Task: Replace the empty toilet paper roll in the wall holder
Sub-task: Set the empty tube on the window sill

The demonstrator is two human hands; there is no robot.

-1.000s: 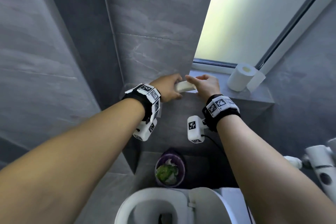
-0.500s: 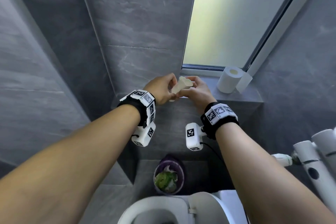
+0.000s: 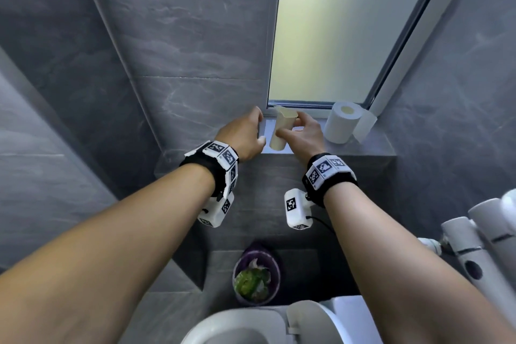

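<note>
An empty cardboard tube (image 3: 282, 130) stands nearly upright on the grey window ledge (image 3: 374, 145), its open end up. My right hand (image 3: 303, 135) grips it from the right side with fingers and thumb. My left hand (image 3: 243, 135) sits just left of the tube, fingers loosely curled, apart from it and holding nothing. A full white toilet paper roll (image 3: 342, 125) stands on the ledge to the right, with a loose sheet (image 3: 364, 127) behind it. The wall holder is not in view.
A frosted window (image 3: 335, 36) rises above the ledge. Below it a purple bin (image 3: 255, 279) with green and white waste stands on the floor. The white toilet (image 3: 251, 327) is at the bottom, and a white radiator (image 3: 485, 237) is at the right edge.
The tube went from lying level between both hands to standing upright on the ledge. My left hand has let go of it; my right hand still holds it.
</note>
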